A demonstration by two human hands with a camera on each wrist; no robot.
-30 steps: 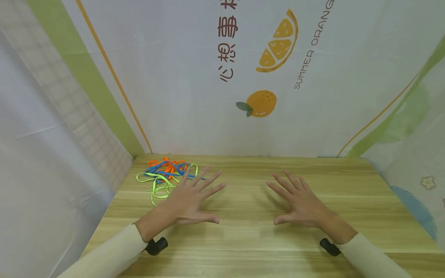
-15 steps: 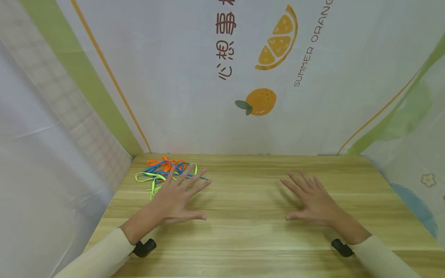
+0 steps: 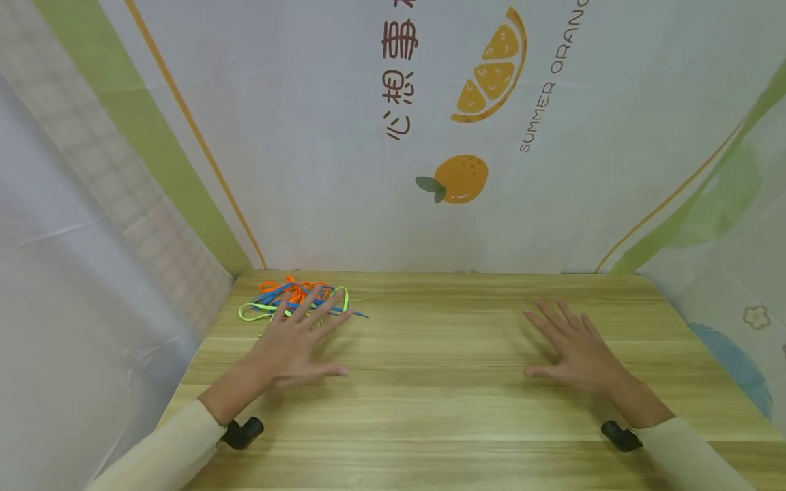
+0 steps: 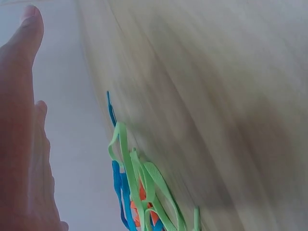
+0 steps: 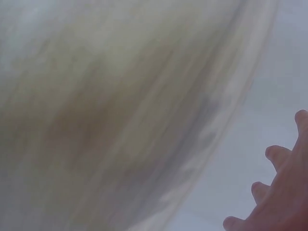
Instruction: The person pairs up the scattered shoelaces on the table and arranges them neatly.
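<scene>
My left hand (image 3: 288, 351) hovers over the table with its fingers spread, overlapping a tangle of flat shoelaces in the head view. In that pile are an orange shoelace (image 3: 297, 289), a blue shoelace (image 3: 353, 313) with its tip pointing right, and a yellow-green shoelace (image 3: 250, 314). The left wrist view shows the yellow-green lace (image 4: 126, 149) looped over the blue one (image 4: 117, 178), apart from the hand. My right hand (image 3: 580, 354) is spread the same way above bare wood on the right, holding nothing. In the right wrist view its fingertips (image 5: 276, 155) show at the lower right.
A wood-grain table (image 3: 430, 423) spans the space below the hands. White cloth (image 3: 344, 204) printed with an orange and lettering hangs along the back edge, and more cloth (image 3: 74, 273) closes off the left side. Dark wrist mounts (image 3: 242, 433) sit at both cuffs.
Both hands have moved apart, the left one leftward further over the shoelaces and the right one rightward. Their fingers stay spread, and the shoelaces have not shifted on the table.
</scene>
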